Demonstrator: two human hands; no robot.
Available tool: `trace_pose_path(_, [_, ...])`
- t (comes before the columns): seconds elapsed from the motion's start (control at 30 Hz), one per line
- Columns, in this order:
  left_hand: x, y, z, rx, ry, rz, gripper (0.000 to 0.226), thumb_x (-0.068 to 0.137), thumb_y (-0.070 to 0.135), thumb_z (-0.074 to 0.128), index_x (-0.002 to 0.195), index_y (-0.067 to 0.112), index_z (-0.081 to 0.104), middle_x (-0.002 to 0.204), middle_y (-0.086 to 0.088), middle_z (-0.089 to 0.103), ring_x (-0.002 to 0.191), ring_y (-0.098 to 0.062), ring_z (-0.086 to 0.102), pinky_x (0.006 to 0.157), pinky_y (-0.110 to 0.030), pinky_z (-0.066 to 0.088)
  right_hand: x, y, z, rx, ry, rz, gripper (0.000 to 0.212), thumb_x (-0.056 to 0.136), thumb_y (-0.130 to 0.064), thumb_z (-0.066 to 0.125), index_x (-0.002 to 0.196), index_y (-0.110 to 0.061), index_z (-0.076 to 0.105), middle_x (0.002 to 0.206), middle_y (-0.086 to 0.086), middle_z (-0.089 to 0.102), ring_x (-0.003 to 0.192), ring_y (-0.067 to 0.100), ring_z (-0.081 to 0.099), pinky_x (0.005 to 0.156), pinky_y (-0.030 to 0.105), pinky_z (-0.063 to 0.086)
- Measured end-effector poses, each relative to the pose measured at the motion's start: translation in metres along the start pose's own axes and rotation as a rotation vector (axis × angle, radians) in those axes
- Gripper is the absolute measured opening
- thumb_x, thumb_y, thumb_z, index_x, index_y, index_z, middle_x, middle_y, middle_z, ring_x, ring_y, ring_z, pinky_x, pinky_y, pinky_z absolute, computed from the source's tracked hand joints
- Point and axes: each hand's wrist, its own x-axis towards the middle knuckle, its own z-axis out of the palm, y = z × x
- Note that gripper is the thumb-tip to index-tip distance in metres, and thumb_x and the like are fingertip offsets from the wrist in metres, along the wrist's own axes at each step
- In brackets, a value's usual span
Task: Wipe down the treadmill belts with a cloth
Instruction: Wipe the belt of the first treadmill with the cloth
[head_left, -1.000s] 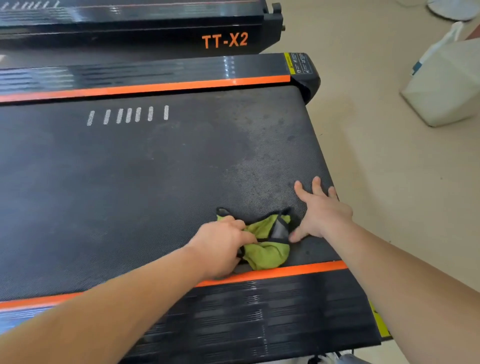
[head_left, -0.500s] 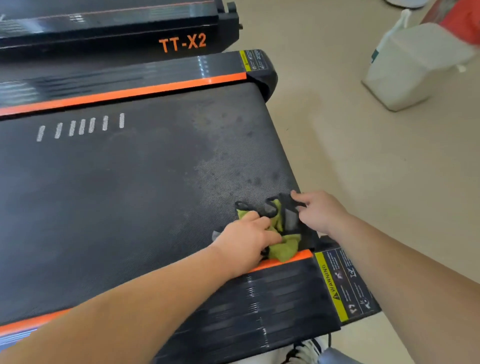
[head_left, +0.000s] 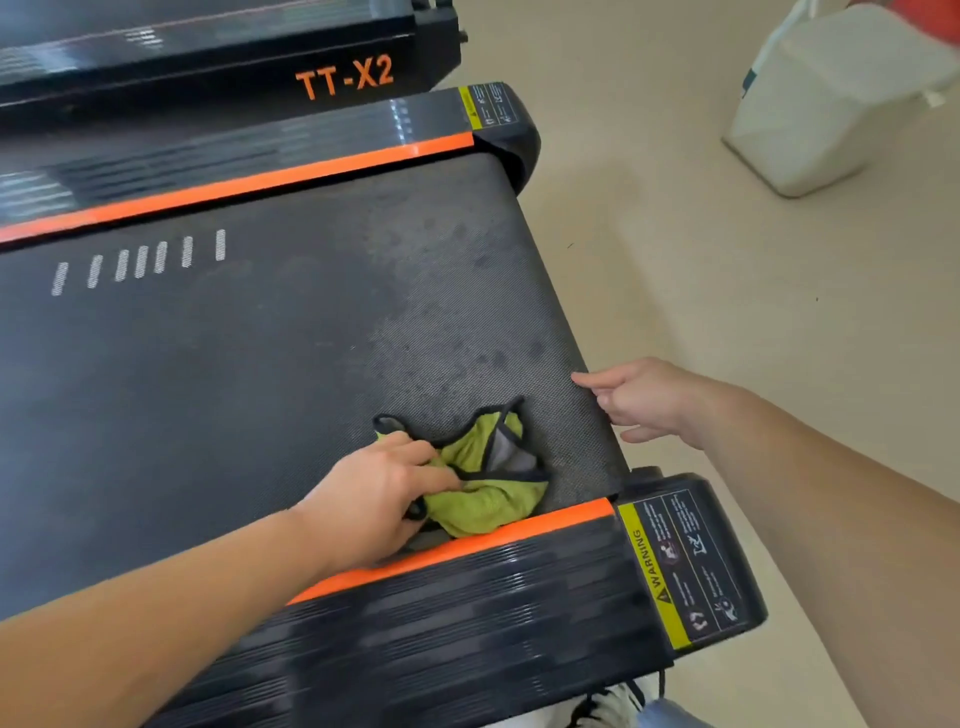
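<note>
A person's left hand grips a bunched green cloth on the black treadmill belt, near its rear end beside the near orange rail. The right hand, holding nothing, fingers loosely curled, touches the belt's rear edge, just right of the cloth. The unwiped, spotted belt stretches away leftward. A yellow label reads "WARNING"; the neighbouring treadmill reads "TT-X2"

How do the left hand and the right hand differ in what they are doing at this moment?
The left hand presses the green cloth on the belt, near the orange strip; the right hand holds no cloth. The left hand is curled over fabric; the right hand rests at the belt's end edge, one finger extended. Both are bare.
</note>
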Motion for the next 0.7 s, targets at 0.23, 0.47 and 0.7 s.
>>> trace_pose_path(0.23, [0.107,0.089,0.026,-0.123,0.126,-0.022,0.041,0.077,0.017,0.060,0.113,0.030,0.074,0.097,-0.001,0.058,0.093,-0.028,0.052,0.073,-0.042,0.055,0.001,0.007,0.007,0.037,0.033,-0.006,0.054,0.101,-0.005,0.043,0.114,-0.052,0.066,0.091,-0.008,0.066,0.082,0.014,0.055,0.074,0.024,0.051])
trace_pose_path(0.47, [0.058,0.054,0.008,-0.067,0.038,-0.027,0.042,0.081,0.036,0.058,0.122,0.045,0.065,0.104,0.009,0.058,0.100,-0.021,0.055,0.074,-0.039,0.057,-0.006,0.008,0.009,0.108,0.027,0.037,0.050,0.102,-0.007,0.044,0.112,-0.049,0.067,0.129,0.001,0.070,0.116,0.017,0.064,0.103,0.036,0.049])
trace_pose_path(0.7, [-0.016,-0.011,-0.002,0.000,0.011,-0.118,0.049,0.073,0.030,0.046,0.116,0.046,0.065,0.097,0.015,0.058,0.086,-0.017,0.054,0.066,-0.038,0.057,-0.010,0.008,0.002,0.154,-0.038,0.022,0.049,0.106,-0.007,0.039,0.123,-0.045,0.065,0.147,0.002,0.057,0.140,0.026,0.049,0.118,0.041,0.037])
